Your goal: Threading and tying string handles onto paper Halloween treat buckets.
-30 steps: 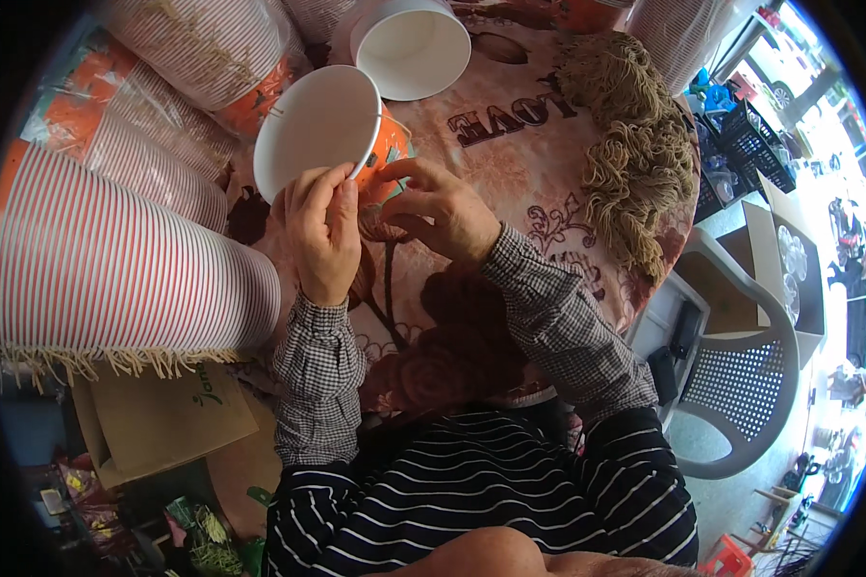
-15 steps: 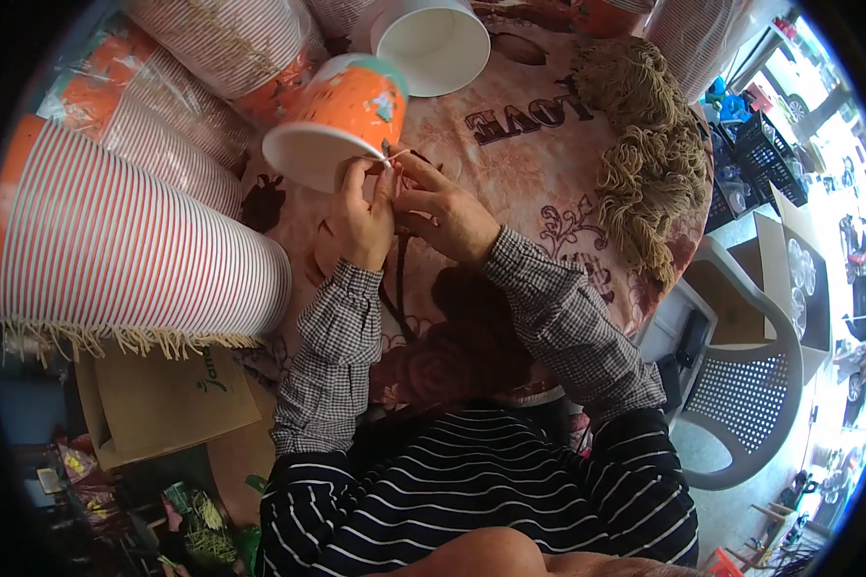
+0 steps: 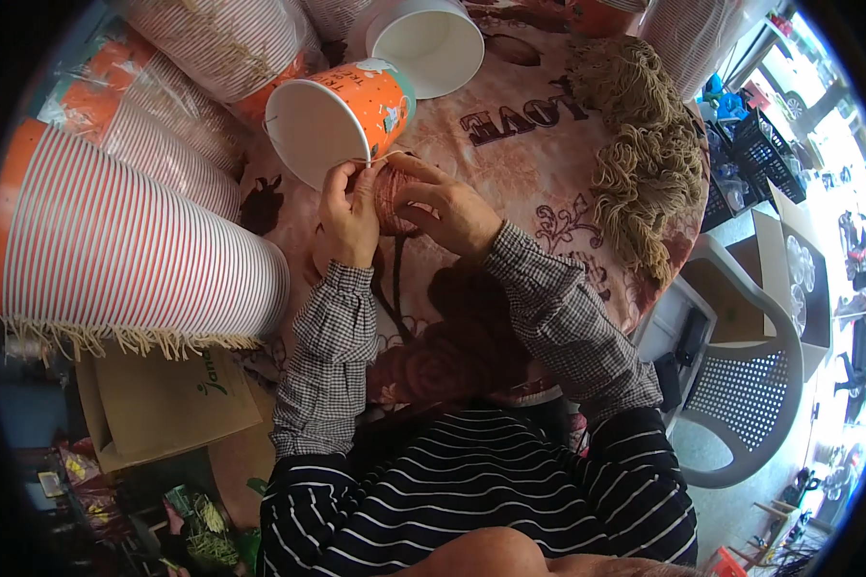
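Orange paper cup [image 3: 342,120] lies tipped on the patterned cloth [image 3: 548,163], just beyond both hands. Left hand [image 3: 348,216] pinches a pale string [image 3: 394,154] at the rim; right hand [image 3: 447,207] closes around it nearby. Far right, a twine heap [image 3: 649,154] remains unused, so stringing seems unfinished.

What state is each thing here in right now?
Orange cup: on its side, mouth toward the person, held at the rim.
Left hand: pinching string at the cup's rim.
Right hand: closed beside the left, by the cup.
White cup: tipped, empty.
Striped cups: nested, lying sideways.
String bundle: loose heap on the table.
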Motion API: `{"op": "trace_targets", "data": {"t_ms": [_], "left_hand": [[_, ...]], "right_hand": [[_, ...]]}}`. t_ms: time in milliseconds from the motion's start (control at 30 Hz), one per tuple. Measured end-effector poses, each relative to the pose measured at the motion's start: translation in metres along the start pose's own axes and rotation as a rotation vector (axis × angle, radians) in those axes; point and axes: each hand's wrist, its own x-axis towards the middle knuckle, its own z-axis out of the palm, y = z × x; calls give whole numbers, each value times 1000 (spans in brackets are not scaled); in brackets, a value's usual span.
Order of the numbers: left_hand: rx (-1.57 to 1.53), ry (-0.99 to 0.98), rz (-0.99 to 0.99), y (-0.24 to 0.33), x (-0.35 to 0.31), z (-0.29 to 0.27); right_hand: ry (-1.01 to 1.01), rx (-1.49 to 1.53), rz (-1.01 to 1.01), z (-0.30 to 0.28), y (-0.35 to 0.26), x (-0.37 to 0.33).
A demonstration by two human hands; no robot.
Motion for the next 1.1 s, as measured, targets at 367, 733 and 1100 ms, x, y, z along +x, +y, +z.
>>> {"op": "trace_targets", "data": {"t_ms": [367,733,1100], "left_hand": [[54,-60,182,-18,4,3],[-134,-66,9,-10,0,-1],[-163,-68,41,-5,3,-2]], "right_hand": [[-26,33,-16,4,-2,3],[-9,-177,-139,13,-2,3],[30,-153,-84,6,-9,-1]]}}
